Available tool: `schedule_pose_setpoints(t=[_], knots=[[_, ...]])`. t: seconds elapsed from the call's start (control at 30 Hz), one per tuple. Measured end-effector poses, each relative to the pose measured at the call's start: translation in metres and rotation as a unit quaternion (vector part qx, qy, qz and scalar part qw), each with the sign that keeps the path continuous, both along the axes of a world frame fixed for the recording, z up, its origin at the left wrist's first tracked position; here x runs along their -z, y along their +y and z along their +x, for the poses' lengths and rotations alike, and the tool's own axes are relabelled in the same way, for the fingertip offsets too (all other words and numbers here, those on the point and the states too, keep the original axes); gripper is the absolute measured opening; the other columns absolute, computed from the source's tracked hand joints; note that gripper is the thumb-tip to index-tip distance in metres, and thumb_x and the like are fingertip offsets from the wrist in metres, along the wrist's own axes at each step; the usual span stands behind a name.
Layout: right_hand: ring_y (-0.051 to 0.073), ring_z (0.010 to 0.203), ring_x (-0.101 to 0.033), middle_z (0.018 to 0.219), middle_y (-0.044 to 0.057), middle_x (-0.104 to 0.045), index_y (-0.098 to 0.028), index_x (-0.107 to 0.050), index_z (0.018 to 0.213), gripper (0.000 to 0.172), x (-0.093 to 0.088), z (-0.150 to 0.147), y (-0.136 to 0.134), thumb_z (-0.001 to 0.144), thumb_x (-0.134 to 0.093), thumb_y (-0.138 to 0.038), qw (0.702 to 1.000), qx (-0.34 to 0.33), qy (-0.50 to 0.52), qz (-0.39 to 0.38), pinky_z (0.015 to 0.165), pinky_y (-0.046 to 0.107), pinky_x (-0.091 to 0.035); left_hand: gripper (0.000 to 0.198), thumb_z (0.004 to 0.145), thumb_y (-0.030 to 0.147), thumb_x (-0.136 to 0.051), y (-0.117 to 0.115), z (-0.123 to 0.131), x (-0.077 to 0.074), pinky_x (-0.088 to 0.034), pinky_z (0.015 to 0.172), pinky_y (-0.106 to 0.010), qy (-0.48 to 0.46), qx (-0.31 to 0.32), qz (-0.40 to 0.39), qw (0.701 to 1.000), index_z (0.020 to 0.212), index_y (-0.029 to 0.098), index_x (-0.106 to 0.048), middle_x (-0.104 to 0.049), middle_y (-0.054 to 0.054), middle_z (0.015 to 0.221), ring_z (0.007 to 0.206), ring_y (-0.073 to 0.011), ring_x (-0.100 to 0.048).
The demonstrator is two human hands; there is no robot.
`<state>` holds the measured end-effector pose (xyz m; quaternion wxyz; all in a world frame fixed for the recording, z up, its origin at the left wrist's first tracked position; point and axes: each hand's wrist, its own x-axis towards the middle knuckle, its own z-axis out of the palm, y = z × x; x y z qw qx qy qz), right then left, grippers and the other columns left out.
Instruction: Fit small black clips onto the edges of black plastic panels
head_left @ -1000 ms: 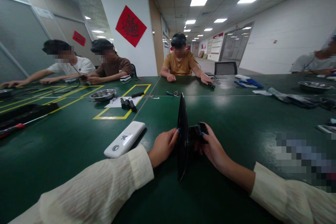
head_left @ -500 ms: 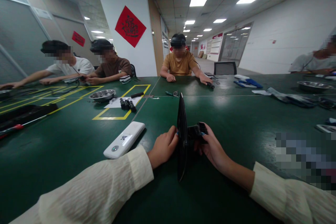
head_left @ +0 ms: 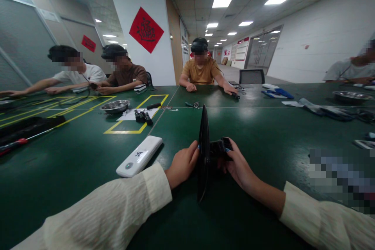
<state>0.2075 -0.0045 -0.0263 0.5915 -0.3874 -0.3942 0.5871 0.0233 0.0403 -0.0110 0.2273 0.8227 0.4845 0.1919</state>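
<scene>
Upright in front of me is a thin black panel (head_left: 203, 156), seen nearly edge-on. A black block-shaped mount (head_left: 217, 148) sticks out from its right side. Against the panel's left face, my left hand (head_left: 182, 165) is closed, its fingertips partly hidden by the edge. My right hand (head_left: 236, 160) wraps round the outer end of the mount, thumb on top, other fingers in shadow beneath. What the panel's faces look like cannot be seen from here. Left of my left hand lies a white power bank (head_left: 140, 157) marked 26.
Farther left, black clips (head_left: 143, 117) rest on white paper near a metal bowl (head_left: 115, 106). A screwdriver (head_left: 25, 140) lies at the left edge. Green-handled pliers (head_left: 191, 104) are ahead, gloves (head_left: 325, 109) to the right. Several people sit round the green table (head_left: 263, 133).
</scene>
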Motion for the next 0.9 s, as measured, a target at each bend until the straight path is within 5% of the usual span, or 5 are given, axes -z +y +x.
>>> schedule_pose_setpoints(t=[0.6, 0.9], knots=[[0.012, 0.047, -0.051, 0.066, -0.003, -0.055, -0.023, -0.032, 0.122, 0.055, 0.0023, 0.0004, 0.0021, 0.071, -0.052, -0.031, 1.000, 0.000, 0.008, 0.003, 0.039, 0.021, -0.032, 0.032, 0.091, 0.038, -0.028, 0.0057, 0.0004, 0.0094, -0.044, 0.066, -0.033, 0.027, -0.004, 0.056, 0.998, 0.089, 0.021, -0.055, -0.066, -0.008, 0.078, 0.074, -0.0248, -0.063], [0.012, 0.047, -0.051, 0.066, -0.004, -0.055, -0.022, -0.030, 0.122, 0.058, 0.0035, -0.0001, 0.0019, 0.071, -0.052, -0.034, 1.000, 0.002, 0.005, 0.007, 0.039, 0.021, -0.032, 0.032, 0.092, 0.038, -0.024, 0.0016, 0.0008, 0.0045, -0.045, 0.071, -0.033, 0.033, 0.000, 0.056, 0.998, 0.102, 0.021, -0.049, -0.066, -0.009, 0.085, 0.081, -0.0260, -0.064]])
